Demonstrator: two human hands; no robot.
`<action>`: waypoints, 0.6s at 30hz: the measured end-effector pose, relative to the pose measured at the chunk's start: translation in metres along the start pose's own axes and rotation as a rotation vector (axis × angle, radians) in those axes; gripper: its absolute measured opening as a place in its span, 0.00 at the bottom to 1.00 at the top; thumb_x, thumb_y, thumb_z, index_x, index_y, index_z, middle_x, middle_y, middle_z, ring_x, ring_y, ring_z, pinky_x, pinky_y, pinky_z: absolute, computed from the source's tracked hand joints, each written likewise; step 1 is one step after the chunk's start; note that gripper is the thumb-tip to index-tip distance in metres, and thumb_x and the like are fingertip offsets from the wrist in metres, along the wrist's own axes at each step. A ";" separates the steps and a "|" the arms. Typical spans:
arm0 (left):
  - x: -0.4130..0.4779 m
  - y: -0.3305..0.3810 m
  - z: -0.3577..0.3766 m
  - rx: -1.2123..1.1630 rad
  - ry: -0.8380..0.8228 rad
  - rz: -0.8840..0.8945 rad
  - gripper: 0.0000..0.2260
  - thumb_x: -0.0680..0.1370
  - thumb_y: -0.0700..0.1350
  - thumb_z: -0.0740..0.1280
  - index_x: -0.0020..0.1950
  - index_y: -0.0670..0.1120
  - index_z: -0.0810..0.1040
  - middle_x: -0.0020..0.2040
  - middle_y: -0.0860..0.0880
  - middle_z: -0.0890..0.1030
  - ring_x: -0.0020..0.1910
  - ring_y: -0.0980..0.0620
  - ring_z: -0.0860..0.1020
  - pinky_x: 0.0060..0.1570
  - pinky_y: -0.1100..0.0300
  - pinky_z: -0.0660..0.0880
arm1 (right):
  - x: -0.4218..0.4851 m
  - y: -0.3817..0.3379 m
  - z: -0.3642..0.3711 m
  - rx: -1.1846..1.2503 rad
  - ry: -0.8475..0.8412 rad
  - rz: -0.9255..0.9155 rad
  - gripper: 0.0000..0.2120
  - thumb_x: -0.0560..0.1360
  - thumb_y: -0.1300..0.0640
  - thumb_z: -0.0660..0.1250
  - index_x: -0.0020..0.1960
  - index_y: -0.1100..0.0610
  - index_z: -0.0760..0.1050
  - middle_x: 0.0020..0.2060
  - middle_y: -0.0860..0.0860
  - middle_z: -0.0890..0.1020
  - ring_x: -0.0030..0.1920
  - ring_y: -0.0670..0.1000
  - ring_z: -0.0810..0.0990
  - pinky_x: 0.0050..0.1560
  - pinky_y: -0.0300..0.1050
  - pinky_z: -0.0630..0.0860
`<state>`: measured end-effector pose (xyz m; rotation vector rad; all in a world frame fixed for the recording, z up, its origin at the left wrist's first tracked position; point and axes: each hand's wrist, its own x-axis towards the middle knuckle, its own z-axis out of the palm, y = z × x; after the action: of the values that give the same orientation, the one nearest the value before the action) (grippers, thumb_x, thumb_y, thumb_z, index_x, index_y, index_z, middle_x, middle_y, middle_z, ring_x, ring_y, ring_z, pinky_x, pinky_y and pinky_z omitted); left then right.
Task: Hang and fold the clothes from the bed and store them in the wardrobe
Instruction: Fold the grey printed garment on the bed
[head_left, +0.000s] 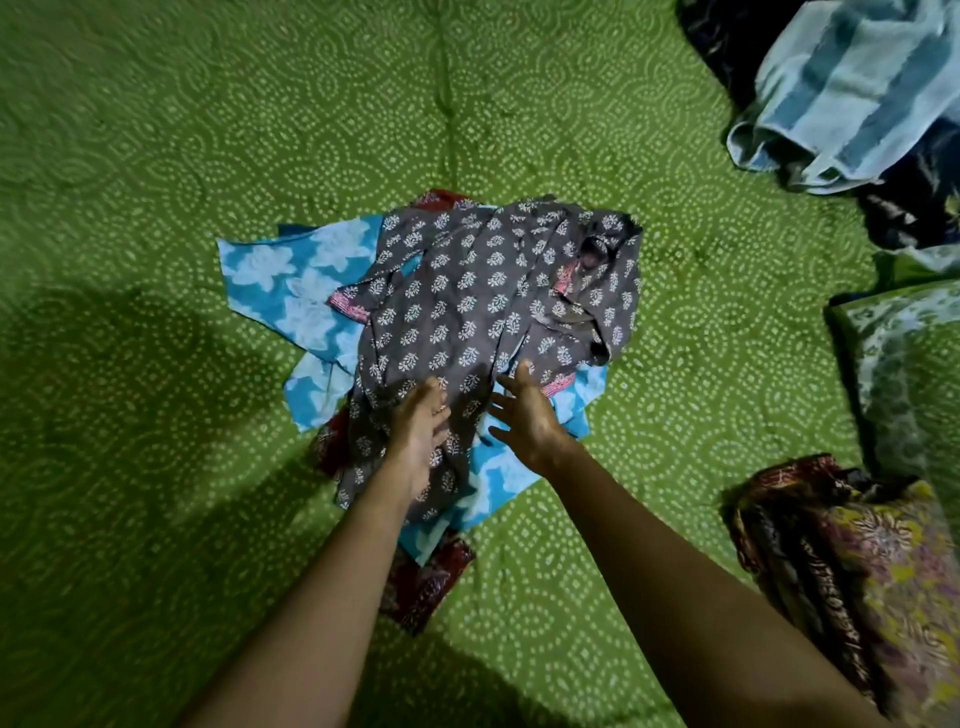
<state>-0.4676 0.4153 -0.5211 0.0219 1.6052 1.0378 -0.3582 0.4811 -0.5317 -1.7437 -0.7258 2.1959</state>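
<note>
A grey garment with a white leaf print and pink trim (483, 296) lies crumpled on top of a small pile in the middle of the bed. Under it is a blue cloth with white flowers (291, 280), and a dark red printed cloth (421, 582) pokes out at the near edge. My left hand (418, 431) rests on the grey garment's near part, fingers stretched forward, a ring on one finger. My right hand (524, 415) hovers at the garment's near right edge with fingers spread and holds nothing.
A green bedsheet with white dotted circles (156, 208) covers the bed. A light blue striped towel (852, 88) lies on dark cloth at the far right. A green floral pillow (904, 364) and a multicoloured folded cloth (862, 582) sit along the right edge.
</note>
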 end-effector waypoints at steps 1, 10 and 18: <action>0.004 0.000 -0.001 0.007 0.001 -0.007 0.18 0.82 0.47 0.55 0.71 0.46 0.66 0.69 0.44 0.70 0.65 0.47 0.71 0.61 0.54 0.68 | 0.004 0.000 0.003 -0.016 0.017 -0.005 0.29 0.82 0.42 0.41 0.74 0.57 0.61 0.71 0.57 0.67 0.71 0.56 0.64 0.66 0.51 0.61; 0.024 0.004 -0.003 0.012 0.008 -0.042 0.18 0.82 0.46 0.56 0.71 0.46 0.66 0.70 0.44 0.70 0.66 0.46 0.71 0.60 0.55 0.68 | 0.039 0.000 0.010 -0.045 0.209 -0.092 0.20 0.81 0.49 0.58 0.55 0.66 0.76 0.50 0.60 0.80 0.53 0.56 0.77 0.56 0.49 0.72; 0.016 0.016 -0.008 0.019 0.028 -0.009 0.18 0.81 0.44 0.59 0.71 0.45 0.68 0.66 0.45 0.74 0.60 0.48 0.74 0.56 0.57 0.70 | 0.061 -0.011 0.024 -0.051 0.344 -0.081 0.17 0.69 0.69 0.73 0.50 0.61 0.68 0.41 0.56 0.75 0.45 0.56 0.77 0.44 0.48 0.79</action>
<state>-0.4876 0.4289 -0.5241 0.0130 1.6396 1.0203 -0.3986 0.5141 -0.5733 -2.0083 -0.7544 1.7739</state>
